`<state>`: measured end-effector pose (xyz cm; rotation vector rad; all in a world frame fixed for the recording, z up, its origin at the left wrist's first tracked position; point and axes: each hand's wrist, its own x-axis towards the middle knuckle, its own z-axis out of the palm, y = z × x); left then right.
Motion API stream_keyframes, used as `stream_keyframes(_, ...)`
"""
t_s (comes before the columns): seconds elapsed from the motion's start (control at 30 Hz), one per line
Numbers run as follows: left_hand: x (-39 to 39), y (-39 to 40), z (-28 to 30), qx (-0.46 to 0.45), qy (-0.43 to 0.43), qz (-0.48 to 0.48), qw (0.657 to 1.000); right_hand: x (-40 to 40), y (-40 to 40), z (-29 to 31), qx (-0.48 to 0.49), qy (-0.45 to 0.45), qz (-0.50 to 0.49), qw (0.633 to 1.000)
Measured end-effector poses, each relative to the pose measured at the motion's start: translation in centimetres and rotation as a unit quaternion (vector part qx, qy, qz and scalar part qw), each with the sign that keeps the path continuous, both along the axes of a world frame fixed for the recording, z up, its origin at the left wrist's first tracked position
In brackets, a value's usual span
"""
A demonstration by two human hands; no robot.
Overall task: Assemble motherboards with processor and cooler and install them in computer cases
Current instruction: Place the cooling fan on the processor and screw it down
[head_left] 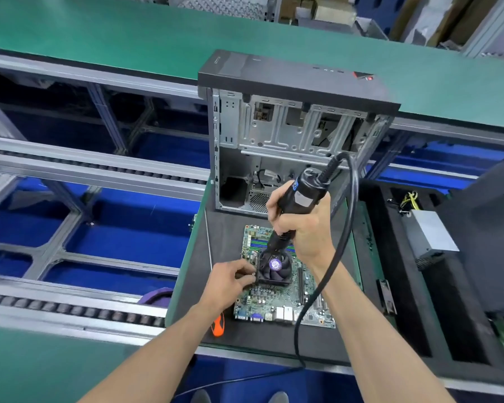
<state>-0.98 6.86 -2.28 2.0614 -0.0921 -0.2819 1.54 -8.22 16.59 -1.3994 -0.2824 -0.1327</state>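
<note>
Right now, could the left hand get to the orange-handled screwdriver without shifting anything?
Probably yes. The left hand only pinches at the cooler corner, and the orange-handled screwdriver lies on the black mat just beside that forearm, with nothing over it.

Person, seen from the wearer's own head. Two forearms, left [163, 341] and right [370, 330], both bare along all of their visible length, from the lower edge of the view up to the wrists. Left hand [230, 282] bare, knuckles and backs of the fingers showing. Right hand [300, 228] bare, back of the hand and thumb showing, tendon lines faintly marked at the wrist. Footwear: two rounded toe caps, dark grey, cut off by the bottom edge, left shoe [200, 397] and right shoe [278, 397]; finer detail too blurred to tell.
</note>
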Motion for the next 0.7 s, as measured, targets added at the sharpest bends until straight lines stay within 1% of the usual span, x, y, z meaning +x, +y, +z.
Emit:
stream_keyframes(0.17, 0.5, -0.1, -0.1, -0.001, 0.010, -0.001, 1.000, 0.0, -0.1, 0.6, 0.000, -0.017, 0.010, 1.000)
stream_keyframes(0.33, 0.6, 0.1, -0.3, -0.004, 0.017, -0.004, 1.000, 0.0, 0.6, 0.7, -0.012, 0.000, 0.007, 1.000)
stream_keyframes(0.5, 0.6, 0.2, -0.2, -0.010, 0.017, 0.001, 1.000, 0.1, 0.6, 1.0, -0.011, -0.009, 0.016, 1.000)
stream_keyframes(0.7, 0.7, 0.2, -0.3, -0.008, 0.026, 0.002, 1.000, -0.2, 1.3, 0.2, -0.021, 0.018, -0.004, 1.000)
